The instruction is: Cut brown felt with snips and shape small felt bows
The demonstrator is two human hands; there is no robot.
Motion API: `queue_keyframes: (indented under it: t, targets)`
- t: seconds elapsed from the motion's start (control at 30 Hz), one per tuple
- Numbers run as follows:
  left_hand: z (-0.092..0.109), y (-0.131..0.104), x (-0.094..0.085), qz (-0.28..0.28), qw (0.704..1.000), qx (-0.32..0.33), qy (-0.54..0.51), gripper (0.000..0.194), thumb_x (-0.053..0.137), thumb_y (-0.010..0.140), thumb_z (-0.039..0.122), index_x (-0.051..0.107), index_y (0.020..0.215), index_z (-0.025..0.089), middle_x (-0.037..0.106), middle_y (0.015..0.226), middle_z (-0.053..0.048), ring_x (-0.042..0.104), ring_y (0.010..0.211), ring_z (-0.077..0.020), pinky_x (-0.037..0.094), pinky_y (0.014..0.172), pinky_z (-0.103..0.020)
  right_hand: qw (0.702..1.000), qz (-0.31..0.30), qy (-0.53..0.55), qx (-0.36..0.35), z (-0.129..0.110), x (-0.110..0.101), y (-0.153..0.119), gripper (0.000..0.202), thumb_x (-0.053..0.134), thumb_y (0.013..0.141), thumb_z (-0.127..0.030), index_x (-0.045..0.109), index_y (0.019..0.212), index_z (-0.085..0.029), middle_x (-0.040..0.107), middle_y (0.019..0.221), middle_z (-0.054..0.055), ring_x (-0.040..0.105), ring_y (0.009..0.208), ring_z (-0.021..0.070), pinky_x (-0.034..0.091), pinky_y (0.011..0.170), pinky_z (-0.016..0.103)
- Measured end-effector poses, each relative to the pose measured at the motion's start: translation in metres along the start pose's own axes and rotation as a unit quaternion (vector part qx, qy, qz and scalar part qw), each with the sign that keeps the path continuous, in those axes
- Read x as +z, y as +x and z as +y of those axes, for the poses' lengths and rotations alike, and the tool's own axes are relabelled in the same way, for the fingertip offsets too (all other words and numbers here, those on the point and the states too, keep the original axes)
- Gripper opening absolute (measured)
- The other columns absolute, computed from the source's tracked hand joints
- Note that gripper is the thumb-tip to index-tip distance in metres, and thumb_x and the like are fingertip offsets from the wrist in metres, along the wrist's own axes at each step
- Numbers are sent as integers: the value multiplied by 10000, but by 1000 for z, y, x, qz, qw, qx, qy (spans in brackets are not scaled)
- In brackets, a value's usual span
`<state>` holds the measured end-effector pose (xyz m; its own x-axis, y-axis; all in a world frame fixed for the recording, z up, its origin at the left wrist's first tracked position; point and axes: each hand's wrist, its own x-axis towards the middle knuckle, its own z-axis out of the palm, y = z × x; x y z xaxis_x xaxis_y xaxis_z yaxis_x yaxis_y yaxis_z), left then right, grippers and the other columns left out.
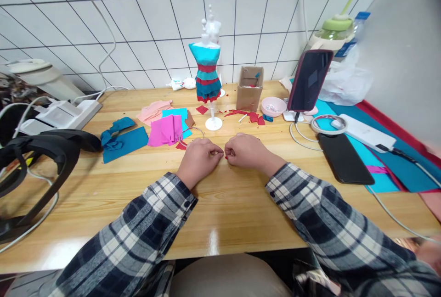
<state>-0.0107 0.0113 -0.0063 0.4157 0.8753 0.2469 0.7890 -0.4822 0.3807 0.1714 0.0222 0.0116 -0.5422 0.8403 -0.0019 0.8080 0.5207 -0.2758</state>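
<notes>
Head view. Both hands meet near the middle of the desk point(213, 223), close together but apart. My left hand point(200, 161) has thumb and fingers drawn together, tips pointing right; I cannot tell whether anything thin sits between them. My right hand point(245, 151) is curled, its grip closed to a fine pinch. A tiny red piece point(226, 157) shows at those fingertips, in the small space facing the left hand, and looks pinched there. Both hands are low at the desk; I judge this steadies the fingertips for so small an item.

Beyond the hands, slightly left: a small dress form point(208, 74) in turquoise and red bands, upright on its round white base point(213, 124). The foot probably keeps the narrow pole from tipping. Right of it, a cardboard box point(248, 97) stands mouth up, with scraps inside; a pink bowl point(274, 107) is just beside it. Red scraps point(254, 117) lie loose in front of the box, within easy reach.

Left: magenta material point(164, 131) partly over a turquoise sheet, and a flat teal sheet point(127, 146) with a crumpled length at its far edge. Right: a phone point(311, 79) is propped upright, presumably so its screen faces the seat; a black phone point(344, 159) lies flat nearer.
</notes>
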Motion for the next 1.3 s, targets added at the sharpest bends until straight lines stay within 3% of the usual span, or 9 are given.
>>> queue_keyframes:
  t: [0.1,0.2,0.27,0.33,0.43,0.57,0.73,1.03,1.3]
  targets:
    - [-2,0,-3,12,998,-26,-62,144,620,790,280,750,789,216,677,740,-39,585,747,-195,428,745,-347,999,14,46,13,1,4,0,89,609,722,-218,697,723,-210,671,723,37,562,780,186,357,633,268]
    - [2,-1,-9,25,988,-46,-148,169,637,795,319,750,864,214,688,812,-43,607,818,-197,449,795,-341,974,38,210,74,5,6,-6,110,594,743,-255,680,728,-188,611,644,1,506,633,131,328,575,246]
    - [5,-2,-14,26,975,-47,-215,216,652,793,345,740,942,216,687,900,-53,612,885,-200,456,842,-342,909,41,397,122,6,5,-11,189,609,760,-344,673,790,-168,563,621,-23,442,553,96,294,522,226]
    - [9,-4,-16,22,959,-49,-280,259,671,782,356,725,992,215,678,970,-64,610,938,-204,463,869,-340,812,17,563,153,5,2,-17,294,662,724,-420,654,838,-149,489,581,-52,352,493,68,233,468,208]
    - [13,-6,-16,24,929,-75,-360,283,697,759,363,710,987,197,672,993,-72,610,925,-205,480,833,-329,697,-39,694,177,1,1,-23,350,734,656,-425,618,829,-143,341,516,-97,214,448,50,111,424,205]
    - [17,-7,-14,7,883,-123,-453,230,710,742,371,698,846,166,676,855,-51,600,817,-181,474,764,-302,645,-73,742,166,-4,3,-23,321,769,636,-372,595,776,-141,341,530,-93,215,455,41,71,416,204]
    - [16,-8,-10,-19,824,-175,-538,236,753,695,353,668,769,146,656,760,-22,570,722,-140,440,713,-263,632,-89,750,173,-6,6,-24,277,764,645,-338,604,759,-142,371,553,-77,258,459,35,83,396,186]
    - [7,-6,-3,19,788,-229,-572,245,747,698,351,666,803,145,653,790,-18,559,721,-126,422,705,-252,663,-11,719,206,-8,5,-22,306,670,725,-305,654,1015,-207,578,784,-7,335,440,26,122,355,167]
    - [17,-6,-10,18,828,-226,-514,307,737,695,404,706,870,154,701,853,-45,605,783,-170,448,751,-287,774,86,599,184,-17,7,-21,257,691,683,-396,600,732,-161,460,555,-64,340,451,50,244,415,198]
